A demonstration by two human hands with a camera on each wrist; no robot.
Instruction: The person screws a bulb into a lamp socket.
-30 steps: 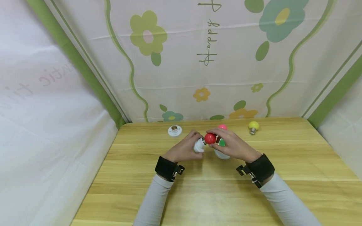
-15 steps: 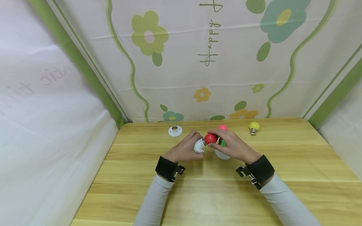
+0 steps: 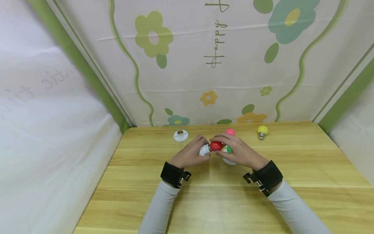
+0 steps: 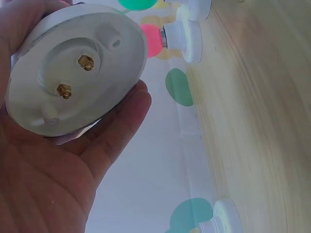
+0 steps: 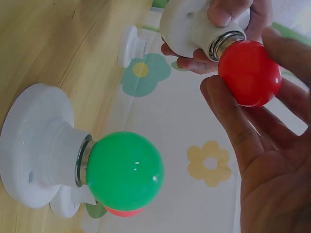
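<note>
My left hand (image 3: 191,153) grips a white lamp holder (image 4: 109,73) by its round base, lifted above the table and tilted sideways. Two brass screws show in the base's underside in the left wrist view. With fingers and thumb my right hand (image 3: 244,150) holds a red light bulb (image 5: 250,73) by its globe. The bulb's metal cap is partly inside the holder's mouth, with some of the cap showing. Close below the right hand, a green bulb (image 5: 125,171) sits in another white lamp holder (image 5: 39,145) on the table; the hand partly covers it in the head view.
A pink bulb (image 3: 230,132) in its holder (image 4: 190,41) stands behind the right hand. Farther right lies a loose yellow bulb (image 3: 262,131). A bulbless lamp holder (image 3: 180,135) sits at the back left of the wooden table (image 3: 216,201). A flowered curtain (image 3: 181,74) hangs behind.
My right fingers have shifted their hold around the red bulb, and it sits slightly lower and to the left. The lamp holder has tilted a little in my left hand.
</note>
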